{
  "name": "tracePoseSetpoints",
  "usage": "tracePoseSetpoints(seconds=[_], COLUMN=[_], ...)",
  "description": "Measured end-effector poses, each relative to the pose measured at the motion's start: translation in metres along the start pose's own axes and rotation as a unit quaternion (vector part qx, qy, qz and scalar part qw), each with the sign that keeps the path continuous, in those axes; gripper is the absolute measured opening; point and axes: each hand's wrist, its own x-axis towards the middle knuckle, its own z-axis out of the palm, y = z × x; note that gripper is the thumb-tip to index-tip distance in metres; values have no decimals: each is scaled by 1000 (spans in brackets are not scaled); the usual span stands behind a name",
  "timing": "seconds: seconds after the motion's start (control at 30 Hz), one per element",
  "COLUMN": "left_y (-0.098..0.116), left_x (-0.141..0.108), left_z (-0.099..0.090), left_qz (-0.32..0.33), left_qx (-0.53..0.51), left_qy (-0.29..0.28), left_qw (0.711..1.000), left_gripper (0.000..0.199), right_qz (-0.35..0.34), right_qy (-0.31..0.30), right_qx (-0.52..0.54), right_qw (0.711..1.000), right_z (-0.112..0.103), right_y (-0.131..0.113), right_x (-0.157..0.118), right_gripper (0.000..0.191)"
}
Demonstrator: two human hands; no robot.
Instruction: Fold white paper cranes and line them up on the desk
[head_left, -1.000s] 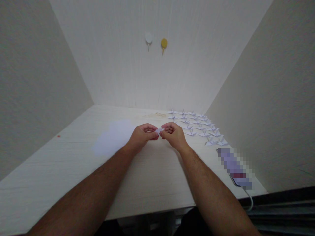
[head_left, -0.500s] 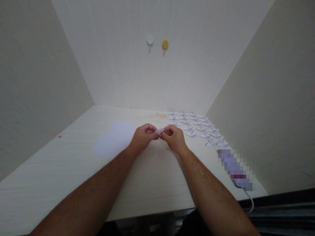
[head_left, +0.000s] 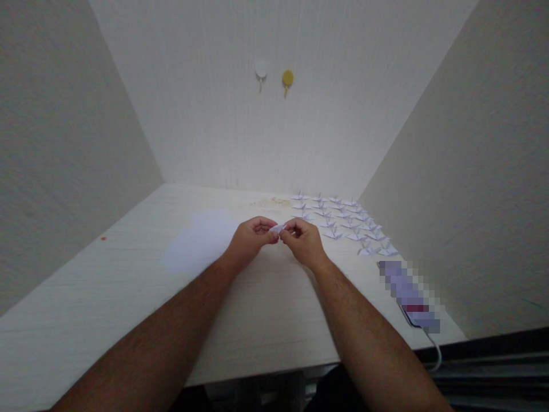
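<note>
Between my two hands, just above the white table, is a small folded piece of white paper. My left hand pinches its left side between thumb and fingers. On the other side, the fingertips of my right hand close on its right end. The fingers cover much of the paper, so its exact shape is hidden. Several white origami cranes stand in rows beyond and to the right of my right hand. A spread of white paper sheets lies left of my left hand.
A phone, its screen blurred out, rests at the right with a white cable running off the table edge. Walls enclose the table on three sides. A white hook and a yellow hook hang on the back wall.
Both hands stay in nearly the same place. The fingers have shifted slightly around the folded paper, and a little more of it shows between them.
</note>
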Motion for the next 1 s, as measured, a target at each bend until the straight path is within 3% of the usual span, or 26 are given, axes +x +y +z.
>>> tracePoseSetpoints(seconds=[0.3, 0.5, 0.67, 0.87, 1.0], left_y=[1, 5, 6, 3, 0], left_x=[-1, -2, -4, -6, -4], left_z=[0, 1, 2, 6, 9], left_qz=[18, 26, 18, 56, 125], left_qx=[38, 82, 126, 163, 216], left_qy=[2, -1, 3, 38, 120], left_qw=[999, 996, 992, 984, 961], left_gripper=[25, 25, 23, 19, 15], right_qz=[-49, -50, -53, -41, -36], right_qy=[6, 32, 20, 4, 40], right_qx=[-22, -9, 1, 27, 65], right_qw=[999, 998, 998, 999, 996], right_z=[-2, -1, -4, -6, -2], right_y=[1, -4, -5, -1, 0], right_x=[1, 0, 2, 4, 2], right_gripper=[13, 8, 6, 7, 13])
